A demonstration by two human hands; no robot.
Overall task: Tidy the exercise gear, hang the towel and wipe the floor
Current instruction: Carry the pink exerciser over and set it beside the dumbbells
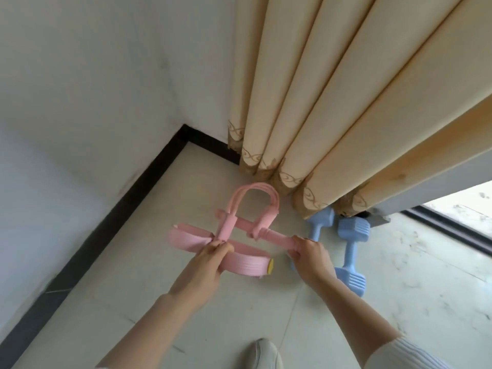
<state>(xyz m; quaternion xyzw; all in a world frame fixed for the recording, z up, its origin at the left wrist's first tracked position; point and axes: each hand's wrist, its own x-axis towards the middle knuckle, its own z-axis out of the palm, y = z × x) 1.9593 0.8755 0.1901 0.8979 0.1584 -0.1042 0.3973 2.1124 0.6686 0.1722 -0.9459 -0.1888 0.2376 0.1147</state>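
Both hands hold the pink pedal puller (pixel 239 230) low over the floor (pixel 186 302) near the corner, just left of the blue dumbbells (pixel 351 251). Left hand (pixel 207 262) is pinched closed on the near foot strap's middle; right hand (pixel 310 253) is wrapped closed on the handle bar's right end. Bar's long axis runs left-far to right-near, so setting it down beside the dumbbells is probably next.

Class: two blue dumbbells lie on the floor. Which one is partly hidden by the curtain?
The far dumbbell: the curtain hem covers its upper end. The near dumbbell lies clear of it.
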